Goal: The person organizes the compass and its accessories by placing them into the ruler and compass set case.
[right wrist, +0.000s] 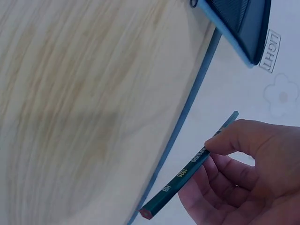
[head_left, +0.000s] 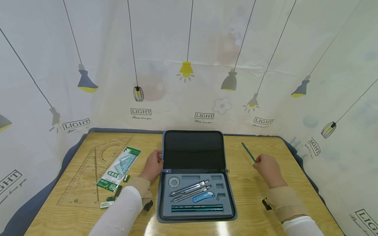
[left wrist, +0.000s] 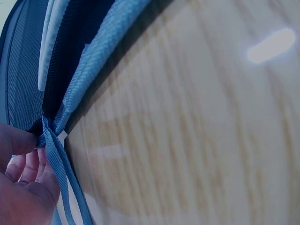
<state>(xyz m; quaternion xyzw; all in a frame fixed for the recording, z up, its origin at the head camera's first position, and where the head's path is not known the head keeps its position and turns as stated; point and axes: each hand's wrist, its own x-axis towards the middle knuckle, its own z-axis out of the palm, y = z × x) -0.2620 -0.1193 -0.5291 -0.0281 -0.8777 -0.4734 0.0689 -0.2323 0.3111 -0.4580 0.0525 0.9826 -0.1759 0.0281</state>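
An open zippered case (head_left: 193,217) lies in front of me, its dark mesh lid (head_left: 193,149) raised at the back. My left hand (head_left: 154,165) is at the lid's left side; in the left wrist view its thumb and fingers (left wrist: 30,166) pinch the blue fabric edge near the hinge. To the right of the case, my right hand (head_left: 268,167) pinches a dark green pencil (head_left: 248,152) between thumb and fingers. Lettering including HB shows along the pencil (right wrist: 180,173) in the right wrist view. Its flat end points away from the hand.
In the case's grey tray sit compasses (head_left: 189,189), a blue utility knife (head_left: 203,197), green pencils (head_left: 197,208) and a round white piece (head_left: 174,182). Left on the table are a large clear set square (head_left: 95,164), a packaged ruler set (head_left: 118,168) and small green items (head_left: 118,190).
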